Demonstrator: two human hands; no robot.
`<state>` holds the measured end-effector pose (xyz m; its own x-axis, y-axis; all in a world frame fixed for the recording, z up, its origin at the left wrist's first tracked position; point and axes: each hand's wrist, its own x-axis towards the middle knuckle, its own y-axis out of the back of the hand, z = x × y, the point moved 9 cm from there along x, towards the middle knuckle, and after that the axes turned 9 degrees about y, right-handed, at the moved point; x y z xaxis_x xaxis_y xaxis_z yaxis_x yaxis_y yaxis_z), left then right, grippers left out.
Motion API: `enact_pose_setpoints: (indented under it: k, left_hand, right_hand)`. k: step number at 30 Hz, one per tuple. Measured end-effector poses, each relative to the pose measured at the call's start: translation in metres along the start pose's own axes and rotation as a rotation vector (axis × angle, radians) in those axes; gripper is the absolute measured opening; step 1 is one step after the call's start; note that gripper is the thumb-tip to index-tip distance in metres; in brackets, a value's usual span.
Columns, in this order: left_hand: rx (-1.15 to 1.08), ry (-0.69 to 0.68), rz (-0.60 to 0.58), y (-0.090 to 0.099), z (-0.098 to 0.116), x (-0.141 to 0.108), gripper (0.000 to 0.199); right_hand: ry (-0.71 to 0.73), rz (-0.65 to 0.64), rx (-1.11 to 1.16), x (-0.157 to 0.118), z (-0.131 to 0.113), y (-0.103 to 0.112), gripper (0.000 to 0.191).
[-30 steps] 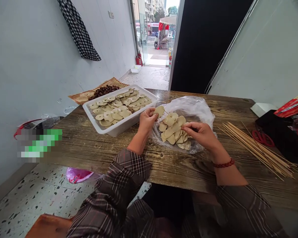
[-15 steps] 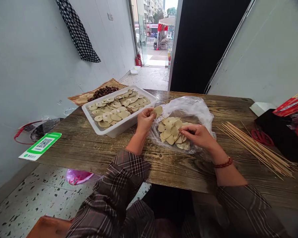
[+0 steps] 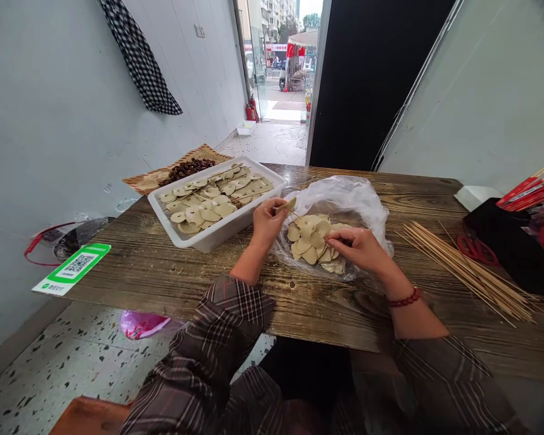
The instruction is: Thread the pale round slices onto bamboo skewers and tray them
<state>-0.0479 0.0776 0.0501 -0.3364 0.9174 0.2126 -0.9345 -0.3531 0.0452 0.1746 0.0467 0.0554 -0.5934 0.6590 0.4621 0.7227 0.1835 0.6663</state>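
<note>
Pinched in the fingertips of my left hand (image 3: pixel 267 222) is a thin beige round slice (image 3: pixel 289 205), seen nearly edge-on. My right hand (image 3: pixel 359 246) is closed around a thin bamboo skewer (image 3: pixel 298 216), which points left toward that slice; whether its tip has pierced the slice is too small to tell. Below and between both hands, a pile of similar slices (image 3: pixel 307 246) lies in an open clear plastic bag (image 3: pixel 358 196). To the left of the bag stands a white tray (image 3: pixel 224 231) with skewered slices (image 3: pixel 211 208) in rows.
Loose bamboo skewers (image 3: pixel 466 272) lie at the right, near red scissors (image 3: pixel 478 249) and a black box (image 3: pixel 503 241). Dark red dried fruit (image 3: pixel 193 169) sits behind the tray. A green QR card (image 3: pixel 75 267) lies at the wooden table's (image 3: pixel 172 284) left edge.
The slice in my left hand has tilted from facing me to nearly edge-on, and the left hand has turned slightly to the right. My right hand has hardly moved.
</note>
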Motion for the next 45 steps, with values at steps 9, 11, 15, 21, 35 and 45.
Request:
enact_pose_setpoints:
  k: [9,11,15,21,35,45]
  left_hand:
    - [-0.198,0.139,-0.029,0.000,-0.009,-0.001,0.015]
    - [-0.284,0.212,-0.039,0.000,-0.014,-0.001,0.017]
    - [-0.422,0.337,-0.048,-0.002,-0.022,-0.004,0.023]
    - [-0.543,0.440,-0.051,-0.003,-0.030,-0.005,0.023]
    - [-0.427,0.374,-0.068,-0.007,-0.025,-0.008,0.020]
    - [-0.322,0.256,-0.031,-0.004,-0.017,-0.006,0.021]
  right_hand:
    - [-0.002,0.029,0.021,-0.001,-0.001,0.000,0.020]
    - [0.013,0.027,0.016,-0.001,-0.003,0.000,0.020]
    - [0.028,0.038,0.014,-0.001,-0.004,0.001,0.019]
    - [0.040,0.052,0.024,-0.001,-0.007,0.001,0.019]
    - [0.012,0.075,0.011,-0.001,-0.002,-0.003,0.019]
    - [0.002,0.093,-0.021,-0.002,0.001,-0.004,0.019]
